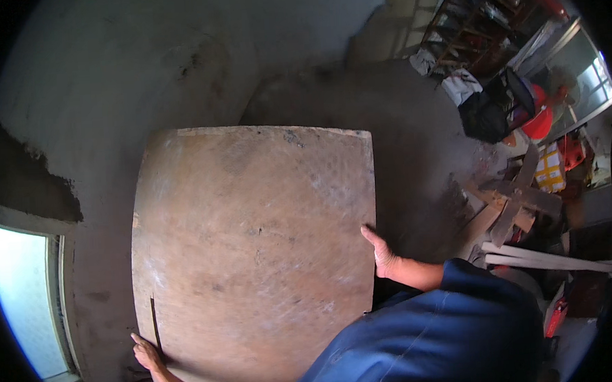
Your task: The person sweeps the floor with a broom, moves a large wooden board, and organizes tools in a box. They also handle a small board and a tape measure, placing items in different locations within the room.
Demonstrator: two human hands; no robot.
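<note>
A large, worn wooden board (255,209) with scuffs and pale marks fills the middle of the view, right before my body. My left hand (147,352) grips its left edge near the bottom, close to a narrow dark slot cut in the board. Higher up on the opposite edge, my right hand (383,252) holds the board with the thumb on its face; the other fingers are hidden behind it. Part of the board's lower right is covered by my blue shirt (428,335).
A frosted window (23,299) stands at the left. To the right lie cardboard pieces (524,200), pale strips (548,261), a box with yellow tape (550,168), a black bag (484,117) and red items. A cluttered shelf rack (464,32) is at the upper right.
</note>
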